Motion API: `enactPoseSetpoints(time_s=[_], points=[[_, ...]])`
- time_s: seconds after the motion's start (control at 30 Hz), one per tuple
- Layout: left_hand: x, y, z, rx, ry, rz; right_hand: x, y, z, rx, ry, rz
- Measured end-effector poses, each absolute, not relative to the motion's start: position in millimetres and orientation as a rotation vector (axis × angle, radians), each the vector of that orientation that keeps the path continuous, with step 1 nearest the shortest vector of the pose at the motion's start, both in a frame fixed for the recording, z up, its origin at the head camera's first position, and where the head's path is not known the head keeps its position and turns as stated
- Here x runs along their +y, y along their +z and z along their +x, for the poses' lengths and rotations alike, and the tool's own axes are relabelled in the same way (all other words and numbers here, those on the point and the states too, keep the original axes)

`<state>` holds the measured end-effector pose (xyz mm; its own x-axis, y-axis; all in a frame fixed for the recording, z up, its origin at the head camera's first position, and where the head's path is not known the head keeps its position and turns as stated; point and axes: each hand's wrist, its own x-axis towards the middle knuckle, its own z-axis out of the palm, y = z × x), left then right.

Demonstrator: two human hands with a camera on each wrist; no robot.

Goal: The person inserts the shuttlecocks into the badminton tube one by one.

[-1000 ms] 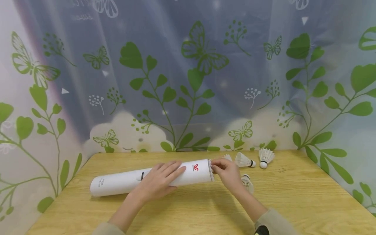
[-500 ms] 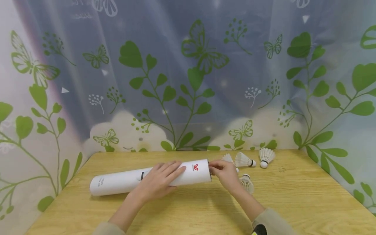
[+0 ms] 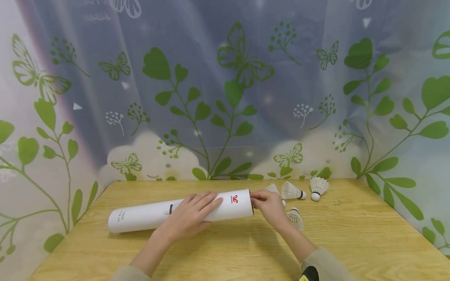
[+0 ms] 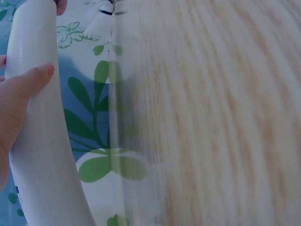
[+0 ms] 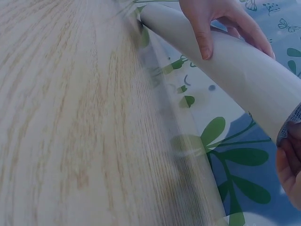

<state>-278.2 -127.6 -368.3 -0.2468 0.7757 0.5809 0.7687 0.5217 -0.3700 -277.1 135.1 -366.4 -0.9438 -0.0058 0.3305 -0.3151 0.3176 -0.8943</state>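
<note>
A long white shuttlecock tube with a red logo near its right end is tilted, that end slightly raised above the table. My left hand grips the tube about its middle, thumb on the near side and fingers over the top; the left wrist view shows the thumb along it. At the tube's right mouth my right hand has thumb and fingers bent together at the opening. The right wrist view shows the feather edge of a shuttlecock just inside the mouth, pinched at the fingertips; its cork is hidden.
Several loose shuttlecocks lie on the wooden table to the right: one at the back right, one beside it, one partly behind my right hand, and one near my right wrist. A patterned curtain hangs behind.
The feathers that stuck out of the tube's mouth a second ago have gone inside, and my right fingers have moved slightly left into the opening. My left hand has stayed on the tube.
</note>
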Motion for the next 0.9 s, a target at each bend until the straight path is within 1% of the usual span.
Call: enactPoseSetpoints(time_s=[0.43, 0.63, 0.9], points=[[-128, -367, -278, -2.029, 0.010, -1.261, 142, -364, -276, -2.283, 1.676, 0.296], [-128, -366, -280, -2.009, 0.025, -1.263, 164, -356, -273, -2.342, 1.610, 0.342], [-127, -366, -277, -2.031, 0.015, -1.281, 201, -357, -268, -2.452, 1.385, 0.346]])
